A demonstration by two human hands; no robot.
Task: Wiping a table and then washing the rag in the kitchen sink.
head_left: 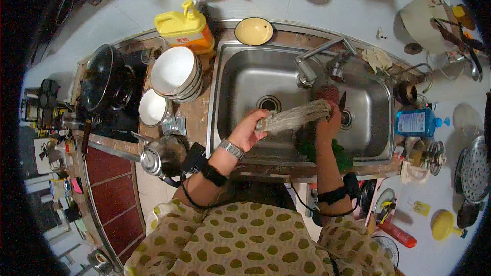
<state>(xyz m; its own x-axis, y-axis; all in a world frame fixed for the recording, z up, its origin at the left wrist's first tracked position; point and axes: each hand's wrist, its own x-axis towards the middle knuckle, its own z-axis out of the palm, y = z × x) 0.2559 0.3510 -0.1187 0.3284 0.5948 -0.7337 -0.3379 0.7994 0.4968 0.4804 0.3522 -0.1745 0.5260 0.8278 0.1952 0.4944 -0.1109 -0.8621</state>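
Observation:
A long bundle of pale, thin strands (295,117), which looks like dried vermicelli, spans between my two hands above the double stainless-steel sink (245,69). My left hand (247,128), with a metal-band watch on its wrist, grips the bundle's left end. At the other end my right hand (330,119) is closed around the bundle. Red mesh material (329,94) shows just beyond the right hand; I cannot tell whether it is held. Beneath my right forearm lies something green and leafy (341,155), partly hidden by the arm.
The faucet (307,69) stands behind the sink. Stacked white bowls (174,71), a yellow-capped detergent jug (184,30) and a metal kettle (161,155) are on the left. A yellow enamel bowl (254,31) sits behind; a blue liquid bottle (416,122) stands right.

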